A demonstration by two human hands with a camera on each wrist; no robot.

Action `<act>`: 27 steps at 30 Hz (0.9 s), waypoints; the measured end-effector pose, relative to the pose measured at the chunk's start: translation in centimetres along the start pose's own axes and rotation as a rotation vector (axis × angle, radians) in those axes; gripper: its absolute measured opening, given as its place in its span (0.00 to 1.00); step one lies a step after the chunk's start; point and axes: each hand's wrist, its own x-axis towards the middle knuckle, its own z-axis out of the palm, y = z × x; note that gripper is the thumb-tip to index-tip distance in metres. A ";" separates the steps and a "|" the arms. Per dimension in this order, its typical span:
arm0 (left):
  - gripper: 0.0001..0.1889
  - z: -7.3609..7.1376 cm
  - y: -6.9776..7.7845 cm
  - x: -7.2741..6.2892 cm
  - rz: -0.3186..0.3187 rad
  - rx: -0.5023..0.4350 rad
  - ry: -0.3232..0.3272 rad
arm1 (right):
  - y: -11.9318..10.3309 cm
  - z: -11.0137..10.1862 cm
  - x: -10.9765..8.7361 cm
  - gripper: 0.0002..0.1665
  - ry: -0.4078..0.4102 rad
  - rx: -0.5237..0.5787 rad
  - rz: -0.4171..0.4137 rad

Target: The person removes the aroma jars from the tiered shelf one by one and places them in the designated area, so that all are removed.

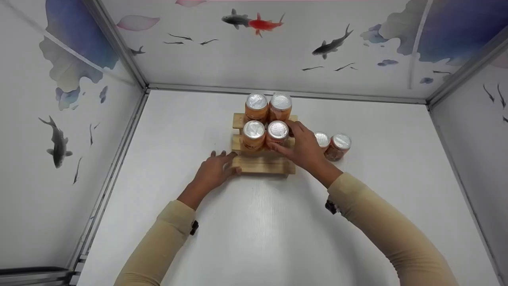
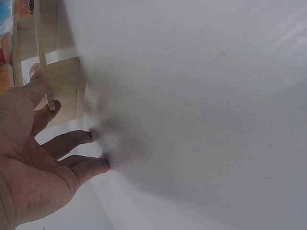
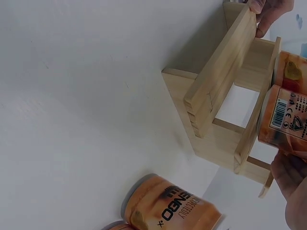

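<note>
A stepped wooden rack [image 1: 262, 165] stands near the back of the white table. My left hand [image 1: 211, 171] pinches the left end of its lowest board between thumb and forefinger, while other fingertips touch the table, as the left wrist view shows. With my right hand [image 1: 306, 149] I grip an orange can [image 1: 277, 134] with a silver lid, upright at the middle step. Beside it on that step stands a similar can [image 1: 253, 135]. Two more cans, a left one [image 1: 256, 106] and a right one [image 1: 280, 106], occupy the top step.
To the right of the rack, two further orange cans stand on the table, the nearer one [image 1: 337, 147] in full sight and the other [image 1: 322, 140] partly behind my right hand. Fish-painted panels, including the back wall [image 1: 278, 59], enclose the table [image 1: 254, 222] at the back and sides.
</note>
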 end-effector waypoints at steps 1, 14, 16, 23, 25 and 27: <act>0.35 0.0 0.0 0.0 0.002 0.002 0.002 | 0.0 0.0 0.0 0.45 0.003 0.007 0.002; 0.36 0.1 -0.1 0.2 0.000 0.023 0.001 | 0.1 0.7 0.0 0.48 0.038 0.022 -0.017; 0.35 0.0 0.0 0.1 -0.006 0.017 -0.002 | 0.1 0.7 -0.1 0.48 0.050 0.005 -0.041; 0.36 0.0 0.1 0.2 -0.022 0.006 -0.017 | 0.2 0.9 -0.3 0.46 0.097 -0.019 -0.118; 0.35 0.0 0.1 0.2 -0.023 0.009 -0.015 | 0.2 0.9 -0.3 0.46 0.099 -0.022 -0.127; 0.35 0.0 0.1 0.2 -0.022 0.013 -0.013 | 0.3 0.9 -0.4 0.45 0.101 -0.027 -0.137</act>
